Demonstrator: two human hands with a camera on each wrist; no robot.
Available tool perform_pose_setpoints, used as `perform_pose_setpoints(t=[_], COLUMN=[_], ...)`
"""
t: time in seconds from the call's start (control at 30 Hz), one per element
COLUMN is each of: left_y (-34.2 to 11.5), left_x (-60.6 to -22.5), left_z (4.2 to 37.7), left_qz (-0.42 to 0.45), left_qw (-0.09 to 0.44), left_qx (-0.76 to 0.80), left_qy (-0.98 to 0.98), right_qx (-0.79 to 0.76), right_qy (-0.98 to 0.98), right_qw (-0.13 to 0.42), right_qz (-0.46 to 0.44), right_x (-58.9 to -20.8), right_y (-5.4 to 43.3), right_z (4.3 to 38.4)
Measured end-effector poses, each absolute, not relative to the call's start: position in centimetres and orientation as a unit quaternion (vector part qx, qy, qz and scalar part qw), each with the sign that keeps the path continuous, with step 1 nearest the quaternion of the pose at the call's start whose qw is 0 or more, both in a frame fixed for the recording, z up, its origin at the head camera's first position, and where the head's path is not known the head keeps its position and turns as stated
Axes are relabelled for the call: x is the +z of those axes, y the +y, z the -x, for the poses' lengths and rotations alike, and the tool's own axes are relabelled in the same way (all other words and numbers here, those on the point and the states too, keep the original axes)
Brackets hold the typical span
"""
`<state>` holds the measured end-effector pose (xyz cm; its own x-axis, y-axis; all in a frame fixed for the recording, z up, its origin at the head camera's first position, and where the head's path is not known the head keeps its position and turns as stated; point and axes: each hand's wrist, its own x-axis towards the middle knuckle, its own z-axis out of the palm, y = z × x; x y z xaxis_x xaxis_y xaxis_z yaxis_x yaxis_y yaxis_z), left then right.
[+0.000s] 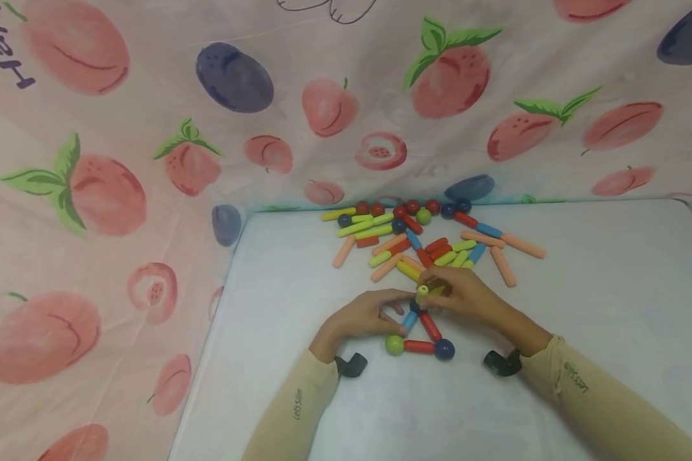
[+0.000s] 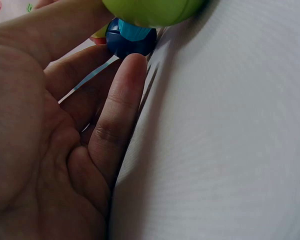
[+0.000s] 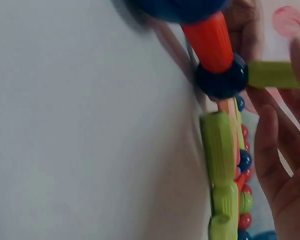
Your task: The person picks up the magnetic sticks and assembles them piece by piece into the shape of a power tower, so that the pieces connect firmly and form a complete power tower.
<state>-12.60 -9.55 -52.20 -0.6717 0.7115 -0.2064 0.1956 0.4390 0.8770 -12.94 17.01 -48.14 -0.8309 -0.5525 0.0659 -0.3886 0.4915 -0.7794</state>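
Your right hand [image 1: 458, 291] pinches a yellow-green stick [image 3: 271, 75], upright, its lower end against the far blue ball [image 3: 210, 85]. From that ball, a light blue stick [image 1: 409, 321], held by your left hand [image 1: 364, 314], slants toward you and left; a red stick [image 1: 430, 326] slants toward you and right to a second blue ball [image 1: 444, 349]. Nearer you than the far blue ball, another red stick [image 1: 419, 347] links that second ball with a green ball [image 1: 395, 345].

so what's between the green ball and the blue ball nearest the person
A single red rod lies between the green ball and the blue ball, its ends meeting both; the head view shows this.
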Motion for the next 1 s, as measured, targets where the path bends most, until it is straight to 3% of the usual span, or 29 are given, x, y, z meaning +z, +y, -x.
perform_pose_setpoints(t=[0.1,0.33,0.77,1.0], left_y=[-9.5,-9.5,-9.6,-9.5], left_x=[-52.3,-52.1,-52.1,-52.0], left_z=[12.6,12.6,12.5,12.5], left_qz=[-0.285,-0.277,-0.281,-0.278], left_qw=[0.289,0.292,0.288,0.291], left_qx=[0.444,0.437,0.438,0.443], left_qy=[0.799,0.804,0.803,0.801], right_qx=[-0.405,-0.250,-0.119,-0.162], right_qy=[0.868,0.924,0.947,0.944], right_qw=[0.109,0.036,0.033,0.054], right_qz=[0.266,0.288,0.297,0.284], right_x=[-47.9,-48.6,-48.9,-49.0], right_y=[18.2,21.6,22.4,22.7], right_z=[13.5,15.5,15.4,15.1])
